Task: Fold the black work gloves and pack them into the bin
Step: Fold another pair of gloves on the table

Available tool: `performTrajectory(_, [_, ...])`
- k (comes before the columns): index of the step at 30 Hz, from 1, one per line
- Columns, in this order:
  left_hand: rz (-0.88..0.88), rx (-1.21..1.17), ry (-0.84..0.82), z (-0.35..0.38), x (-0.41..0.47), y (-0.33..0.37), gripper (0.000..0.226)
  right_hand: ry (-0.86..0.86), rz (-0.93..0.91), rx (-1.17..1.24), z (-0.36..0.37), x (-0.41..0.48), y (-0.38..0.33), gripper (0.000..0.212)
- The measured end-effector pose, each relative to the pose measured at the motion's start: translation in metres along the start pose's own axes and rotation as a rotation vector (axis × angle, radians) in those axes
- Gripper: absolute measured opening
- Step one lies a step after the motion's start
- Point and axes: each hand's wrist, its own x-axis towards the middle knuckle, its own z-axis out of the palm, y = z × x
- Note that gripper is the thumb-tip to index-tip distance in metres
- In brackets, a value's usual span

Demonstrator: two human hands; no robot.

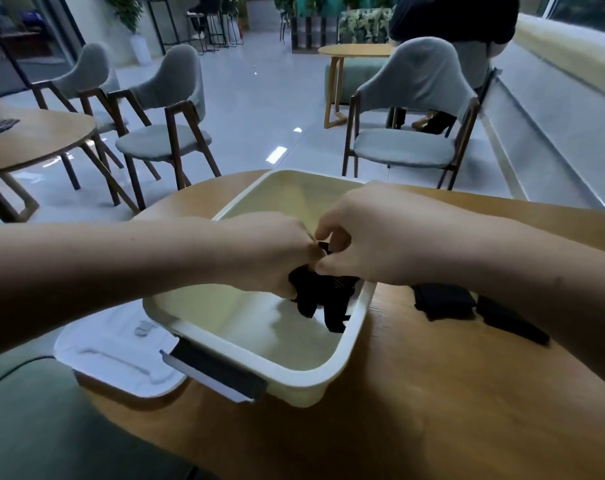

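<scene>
Over the middle of the bin [359,322], in the head view, both hands meet above its pale interior. The left hand [269,251] has its fingers curled down around one end of a black work glove [325,301], and the right hand [373,233] pinches the same glove between thumb and bent fingers; the two hands touch at the knuckles. The glove is a soft, knitted-looking fabric, bunched at the top where it is gripped. Its limp lower part hangs inside the bin near the right wall, its tips close to the smooth floor; whether they touch it I cannot tell.

The bin is a shallow, rounded-corner rectangle of glossy cream plastic with a thick rolled rim, and a dark grey flat latch [218,370] folds out from its near-left side. It sits on a round table [432,410] of warm wood with visible grain. A white moulded lid [114,355] with raised ridges lies at the table's left edge, partly tucked under the bin's corner.

Right of the bin, on the wood, lie two more dark gloves, a squarish folded one [443,301] just beside the rim and a longer, flatter one [512,323] next to it, both partly hidden by the right forearm.

Beyond stand grey upholstered chairs [169,133] with angled dark wooden legs.
</scene>
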Motion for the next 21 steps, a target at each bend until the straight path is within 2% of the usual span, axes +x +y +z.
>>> performTrajectory(2, [-0.013,0.006,-0.077,0.006,0.005,0.004,0.037,0.029,0.009,0.1,-0.001,0.001,0.0,0.026])
performTrajectory(4, [-0.068,-0.087,-0.121,0.01,0.009,0.005,0.045,0.021,0.01,0.132,0.001,0.002,0.002,0.028])
performTrajectory(6, [-0.096,-0.163,-0.113,0.011,0.012,0.005,0.046,0.038,0.019,0.161,0.005,0.003,0.004,0.028])
performTrajectory(9, [-0.073,-0.194,-0.1,0.007,0.018,0.006,0.032,0.129,0.052,0.249,0.011,0.005,0.008,0.026])
performTrajectory(13, [-0.07,-0.248,-0.034,0.008,0.024,0.007,0.026,0.253,0.065,0.322,0.018,0.007,0.015,0.021])
performTrajectory(15, [-0.078,-0.253,-0.019,0.009,0.027,0.007,0.028,0.286,0.059,0.343,0.021,0.007,0.017,0.018])
performTrajectory(18, [-0.057,-0.097,-0.054,0.005,0.03,0.011,0.039,0.315,0.04,0.359,0.025,0.006,0.02,0.018])
performTrajectory(21, [-0.047,-0.015,-0.072,-0.003,0.029,0.014,0.038,0.364,0.013,0.391,0.025,0.002,0.022,0.017])
